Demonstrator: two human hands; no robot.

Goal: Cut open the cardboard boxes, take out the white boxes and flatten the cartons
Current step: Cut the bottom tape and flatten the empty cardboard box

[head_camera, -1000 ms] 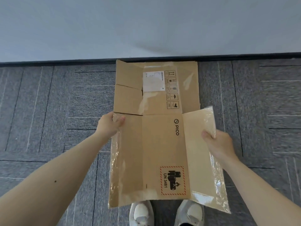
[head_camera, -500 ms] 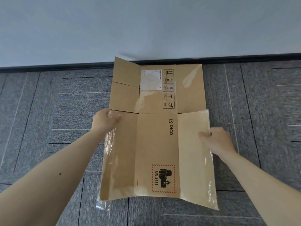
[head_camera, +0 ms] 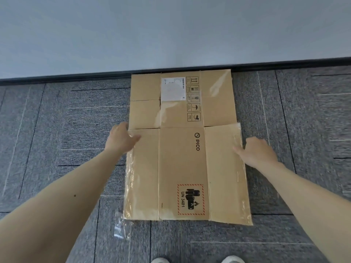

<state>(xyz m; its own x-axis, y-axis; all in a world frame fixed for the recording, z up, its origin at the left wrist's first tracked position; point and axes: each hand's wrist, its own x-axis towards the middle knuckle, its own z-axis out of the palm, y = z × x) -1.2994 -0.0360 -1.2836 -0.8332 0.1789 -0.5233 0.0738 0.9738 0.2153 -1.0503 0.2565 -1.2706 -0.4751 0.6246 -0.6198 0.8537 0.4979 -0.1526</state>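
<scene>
Laying flattened PICO carton (head_camera: pixel 182 168) down, left hand (head_camera: pixel 121 139) and right hand (head_camera: pixel 259 153) pinching its outer flap edges; probably just needing letting go next

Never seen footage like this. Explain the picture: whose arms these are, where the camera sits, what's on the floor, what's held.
No machine here: a person works with bare hands, and the single camera sits on their head, looking forward and down. So the arms reaching in from below are their own. The left hand and right hand each pinch a side edge of a flattened carton, thumbs on top, low over or on the grey carpet. Beyond it a second flat carton lies by the wall. A scrap of clear tape lies at the near left corner, and shoe tips show at the bottom.
</scene>
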